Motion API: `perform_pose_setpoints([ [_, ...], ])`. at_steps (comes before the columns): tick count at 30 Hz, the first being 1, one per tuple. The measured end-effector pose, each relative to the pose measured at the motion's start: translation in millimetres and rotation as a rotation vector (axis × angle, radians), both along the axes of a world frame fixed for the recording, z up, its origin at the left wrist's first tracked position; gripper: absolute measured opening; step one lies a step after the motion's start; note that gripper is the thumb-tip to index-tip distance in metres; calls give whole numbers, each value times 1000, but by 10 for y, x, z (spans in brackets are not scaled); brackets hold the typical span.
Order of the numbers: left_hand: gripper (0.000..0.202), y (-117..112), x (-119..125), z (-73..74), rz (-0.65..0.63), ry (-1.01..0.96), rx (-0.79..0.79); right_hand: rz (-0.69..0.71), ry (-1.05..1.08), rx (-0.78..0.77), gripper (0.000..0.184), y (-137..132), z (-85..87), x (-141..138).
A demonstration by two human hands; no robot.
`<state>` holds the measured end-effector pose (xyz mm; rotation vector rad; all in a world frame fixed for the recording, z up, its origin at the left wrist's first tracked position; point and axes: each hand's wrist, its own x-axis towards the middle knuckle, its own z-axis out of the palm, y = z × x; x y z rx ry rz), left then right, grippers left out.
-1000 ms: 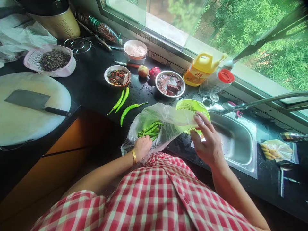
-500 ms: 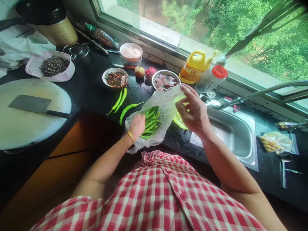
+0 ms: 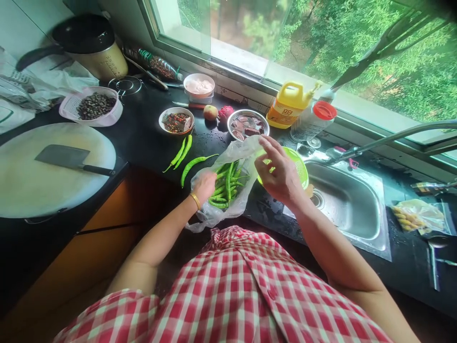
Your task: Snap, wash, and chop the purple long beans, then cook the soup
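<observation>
A clear plastic bag [image 3: 243,151] of long green chillies [image 3: 226,186] lies on the black counter at the sink's left. My left hand [image 3: 204,185] is closed on the bag's near left edge beside the chillies. My right hand [image 3: 279,170] pinches the bag's far right rim, holding it up. Behind that hand a green colander [image 3: 299,165] sits at the sink's edge. Three loose green chillies [image 3: 189,157] lie on the counter left of the bag.
A steel sink [image 3: 348,207] with tap lies right. A round white board [image 3: 43,183] carries a cleaver [image 3: 66,157]. Bowls of chopped chilli [image 3: 176,122], meat [image 3: 249,126] and dark beans [image 3: 93,105], a yellow oil bottle [image 3: 289,105] and a red-capped jar [image 3: 314,119] line the back.
My left hand slid up from the bag's bottom to its left edge. My right hand swung left, lifting the rim off the colander, and the bag now lies bunched with its chillies more exposed.
</observation>
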<state>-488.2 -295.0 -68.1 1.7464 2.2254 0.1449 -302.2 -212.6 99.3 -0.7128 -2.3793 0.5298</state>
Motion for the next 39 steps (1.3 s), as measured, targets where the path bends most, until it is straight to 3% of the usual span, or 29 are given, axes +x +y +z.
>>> perform_pose_setpoints([
  [4,26,118,-82,-17,42,79,16,-1,-2,-1,47,-29,-6,30],
  [7,28,208,37,-3,61,113,-22,-8,-8,-2,46,-45,-15,49],
  [10,26,238,203,132,81,144,-39,-21,0,3,47,-39,-25,72],
  [13,27,122,304,431,86,127,-37,-36,19,3,48,-13,-35,100],
  [16,25,-177,209,843,29,-67,-91,-43,35,-8,48,11,-45,120],
  [19,27,-606,-161,1208,-57,-492,-151,-50,50,-18,47,31,-60,135],
  [21,29,-887,-510,1321,32,-767,-130,-58,62,-20,46,45,-70,148],
  [23,31,-1085,-854,1275,186,-943,4,-68,77,-22,45,55,-77,165],
  [26,31,-1095,-1202,923,437,-946,266,-70,97,-30,45,45,-82,181],
  [30,33,-632,-1290,262,615,-639,341,-65,106,-25,39,-10,-77,152],
  [33,36,-293,-1215,-41,625,-470,316,-74,109,-12,31,-40,-69,124],
  [36,49,-264,-1097,-56,629,-350,358,-89,129,-8,24,-41,-62,136],
  [39,57,-576,-886,130,517,-496,407,-135,193,9,16,-27,-70,171],
])
